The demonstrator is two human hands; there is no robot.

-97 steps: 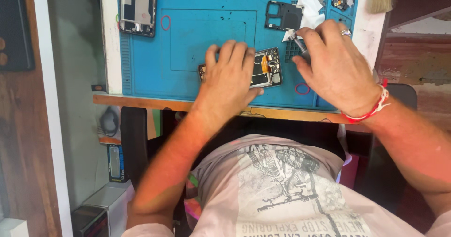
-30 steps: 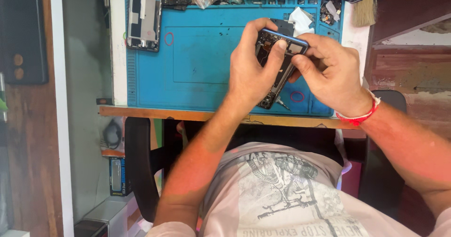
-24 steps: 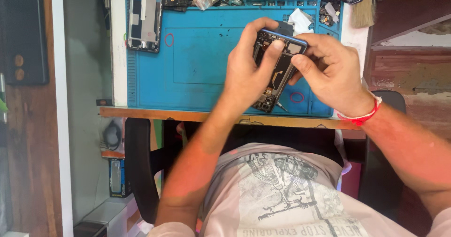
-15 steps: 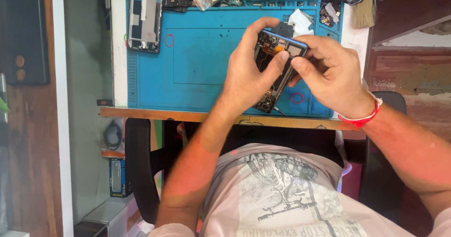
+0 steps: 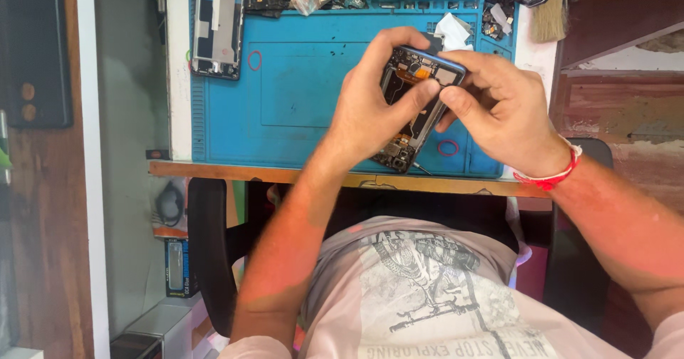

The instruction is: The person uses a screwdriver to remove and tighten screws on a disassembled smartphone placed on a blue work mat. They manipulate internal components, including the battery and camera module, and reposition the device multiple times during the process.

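Blue matting [image 5: 299,110] covers the bench beneath the raised hands. An opened phone body [image 5: 413,110] is gripped by the left hand [image 5: 370,110], fingers curled over its top and side. Pinched against its upper corner are the right hand [image 5: 506,117] thumb and forefinger. Beyond the left fingers a second phone frame [image 5: 219,24] is laid; beyond the right, a brush [image 5: 548,17].

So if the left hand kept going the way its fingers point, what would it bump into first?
Probably the opened phone it already grips; past that, the right hand pinching the phone's top edge. Depth is hard to judge.
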